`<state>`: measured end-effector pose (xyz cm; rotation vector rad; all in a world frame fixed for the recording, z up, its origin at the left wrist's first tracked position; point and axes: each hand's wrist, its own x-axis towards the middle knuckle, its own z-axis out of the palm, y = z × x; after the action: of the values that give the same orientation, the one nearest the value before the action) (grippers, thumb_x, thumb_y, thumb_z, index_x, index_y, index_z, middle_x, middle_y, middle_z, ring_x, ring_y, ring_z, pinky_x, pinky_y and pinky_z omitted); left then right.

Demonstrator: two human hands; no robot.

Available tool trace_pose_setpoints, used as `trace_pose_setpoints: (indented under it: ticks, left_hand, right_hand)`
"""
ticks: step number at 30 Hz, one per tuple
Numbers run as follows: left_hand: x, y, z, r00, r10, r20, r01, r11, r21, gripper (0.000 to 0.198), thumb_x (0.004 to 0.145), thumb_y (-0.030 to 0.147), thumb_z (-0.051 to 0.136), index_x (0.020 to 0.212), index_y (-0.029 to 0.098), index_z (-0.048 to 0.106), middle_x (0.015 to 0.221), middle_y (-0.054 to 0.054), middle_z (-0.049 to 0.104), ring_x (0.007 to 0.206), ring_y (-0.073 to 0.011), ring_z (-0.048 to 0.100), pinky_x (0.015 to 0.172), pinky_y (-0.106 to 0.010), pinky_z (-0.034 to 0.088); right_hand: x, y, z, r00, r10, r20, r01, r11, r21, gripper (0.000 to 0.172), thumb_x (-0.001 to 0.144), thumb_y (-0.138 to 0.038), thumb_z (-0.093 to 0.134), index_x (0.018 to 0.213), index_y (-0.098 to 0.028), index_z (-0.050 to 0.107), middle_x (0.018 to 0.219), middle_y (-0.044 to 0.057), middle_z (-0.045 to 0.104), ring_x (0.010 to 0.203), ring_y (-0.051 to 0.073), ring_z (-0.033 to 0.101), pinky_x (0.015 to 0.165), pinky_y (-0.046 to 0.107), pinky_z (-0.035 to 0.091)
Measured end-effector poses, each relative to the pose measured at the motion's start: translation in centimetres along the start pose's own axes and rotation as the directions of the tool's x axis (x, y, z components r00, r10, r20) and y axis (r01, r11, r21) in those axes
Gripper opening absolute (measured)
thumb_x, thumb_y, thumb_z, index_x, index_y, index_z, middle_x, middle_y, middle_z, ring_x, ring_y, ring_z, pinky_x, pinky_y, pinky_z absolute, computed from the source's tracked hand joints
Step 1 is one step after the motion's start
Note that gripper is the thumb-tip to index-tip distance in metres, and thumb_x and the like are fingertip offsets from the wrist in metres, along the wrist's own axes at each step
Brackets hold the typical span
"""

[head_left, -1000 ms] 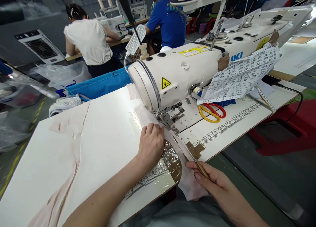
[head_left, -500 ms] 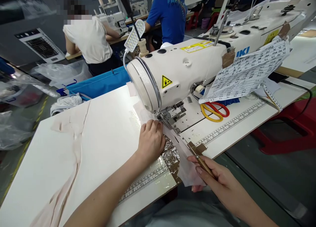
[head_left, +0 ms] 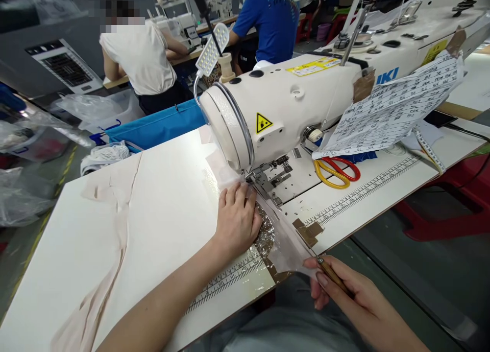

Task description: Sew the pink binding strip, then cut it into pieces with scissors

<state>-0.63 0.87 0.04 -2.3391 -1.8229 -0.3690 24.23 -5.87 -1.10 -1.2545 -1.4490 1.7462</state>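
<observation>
My left hand [head_left: 238, 216] lies palm down, its fingertips on pale pink fabric [head_left: 287, 245] beside the needle area of a white sewing machine [head_left: 283, 104]. Its fingers are stretched out and hold nothing. In my right hand [head_left: 354, 285], at the table's front edge, is an awl [head_left: 332, 276] with a wooden handle. The thin metal shaft points up and left along the fabric's edge. The fabric's near corner is pinched in the fingers of that same hand. Where the fabric passes under the presser foot is partly hidden.
Scissors [head_left: 335, 172] with red and yellow handles lie right of the needle area. A sheet with writing [head_left: 394, 109] leans on the machine. More pink fabric [head_left: 115, 270] trails across the table's left side. Two people sit working beyond.
My right hand has moved right and toward me with the awl, drawing the fabric's near end taut. The left hand stays near the needle, flatter on the fabric. The view has shifted slightly.
</observation>
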Motion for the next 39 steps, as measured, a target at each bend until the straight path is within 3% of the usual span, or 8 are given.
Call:
trace_pose_setpoints:
  ticks: [6, 18, 21, 25, 28, 32, 35, 39]
  left_hand:
    - [-0.2, 0.6, -0.3, 0.999, 0.038, -0.011, -0.038, 0.999, 0.002, 0.041, 0.094, 0.025, 0.043, 0.128, 0.009, 0.06, 0.13, -0.016, 0.061, 0.128, -0.0348, 0.048, 0.11, -0.054, 0.037]
    - [-0.6, 1.0, -0.2, 0.996, 0.089, -0.023, -0.089, 0.996, 0.006, 0.04, 0.092, 0.027, 0.047, 0.125, 0.009, 0.062, 0.129, -0.017, 0.062, 0.13, -0.0345, 0.048, 0.111, -0.053, 0.036]
    - [-0.5, 0.9, -0.3, 0.996, 0.092, -0.011, -0.092, 0.996, 0.008, 0.04, 0.093, 0.027, 0.047, 0.126, 0.009, 0.062, 0.13, -0.017, 0.061, 0.13, -0.0344, 0.048, 0.112, -0.052, 0.036]
    - [-0.2, 0.7, -0.4, 0.997, 0.077, 0.019, -0.077, 0.997, 0.014, 0.041, 0.093, 0.026, 0.046, 0.128, 0.009, 0.06, 0.132, -0.018, 0.059, 0.131, -0.0346, 0.047, 0.111, -0.053, 0.037]
    - [0.0, 0.5, -0.5, 0.998, 0.059, 0.02, -0.059, 0.998, 0.01, 0.04, 0.094, 0.025, 0.046, 0.128, 0.008, 0.06, 0.131, -0.018, 0.06, 0.128, -0.0335, 0.048, 0.109, -0.052, 0.04]
    - [0.3, 0.2, -0.2, 0.999, 0.04, 0.006, -0.039, 0.999, -0.015, 0.038, 0.094, 0.022, 0.046, 0.125, 0.006, 0.06, 0.123, -0.018, 0.06, 0.117, -0.0316, 0.053, 0.1, -0.049, 0.048]
    - [0.6, -0.4, 0.4, 0.999, 0.039, -0.01, -0.039, 0.999, -0.028, 0.032, 0.096, 0.015, 0.041, 0.12, 0.009, 0.062, 0.117, -0.016, 0.061, 0.103, -0.0265, 0.057, 0.087, -0.043, 0.055]
    - [1.7, -1.5, 1.1, 0.995, 0.097, -0.013, -0.096, 0.994, 0.058, 0.031, 0.096, 0.006, 0.038, 0.11, 0.009, 0.064, 0.104, -0.014, 0.063, 0.088, -0.0224, 0.057, 0.074, -0.035, 0.057]
  right_hand:
    - [-0.1, -0.2, -0.5, 0.999, 0.007, 0.031, -0.008, 1.0, 0.024, 0.038, 0.097, -0.054, 0.052, 0.111, -0.021, 0.063, 0.078, 0.003, 0.065, 0.064, 0.019, 0.065, 0.062, 0.031, 0.057]
    - [-0.7, 0.0, -0.7, 1.0, -0.013, 0.014, 0.014, 0.999, -0.044, 0.042, 0.097, -0.056, 0.051, 0.114, -0.021, 0.064, 0.079, 0.004, 0.067, 0.067, 0.02, 0.067, 0.064, 0.029, 0.059]
    - [-0.8, -0.4, -0.9, 0.999, -0.042, 0.028, 0.045, 0.992, -0.114, 0.042, 0.097, -0.055, 0.049, 0.114, -0.021, 0.066, 0.078, 0.005, 0.069, 0.068, 0.02, 0.068, 0.067, 0.029, 0.06]
    - [-1.0, -0.6, -1.5, 0.989, -0.148, -0.007, 0.137, 0.934, -0.331, 0.04, 0.097, -0.053, 0.05, 0.111, -0.022, 0.07, 0.084, 0.008, 0.074, 0.077, 0.023, 0.072, 0.07, 0.028, 0.06]
    - [-1.5, -0.2, -2.1, 0.964, -0.263, -0.039, 0.213, 0.851, -0.48, 0.033, 0.096, -0.046, 0.053, 0.113, -0.025, 0.073, 0.1, 0.009, 0.076, 0.089, 0.025, 0.073, 0.076, 0.027, 0.061]
    - [-1.8, -0.7, -2.3, 0.921, -0.389, 0.006, 0.325, 0.761, -0.562, 0.03, 0.096, -0.034, 0.056, 0.124, -0.035, 0.068, 0.114, 0.003, 0.074, 0.1, 0.023, 0.071, 0.085, 0.027, 0.059]
    - [-1.4, -2.8, -1.6, 0.882, -0.466, 0.069, 0.424, 0.723, -0.546, 0.037, 0.096, -0.027, 0.055, 0.129, -0.042, 0.062, 0.112, 0.0, 0.074, 0.095, 0.02, 0.072, 0.081, 0.025, 0.06]
    - [0.0, -6.7, -0.1, 0.796, -0.548, 0.257, 0.603, 0.682, -0.414, 0.044, 0.093, -0.02, 0.051, 0.131, -0.04, 0.059, 0.107, 0.0, 0.075, 0.091, 0.019, 0.072, 0.08, 0.028, 0.06]
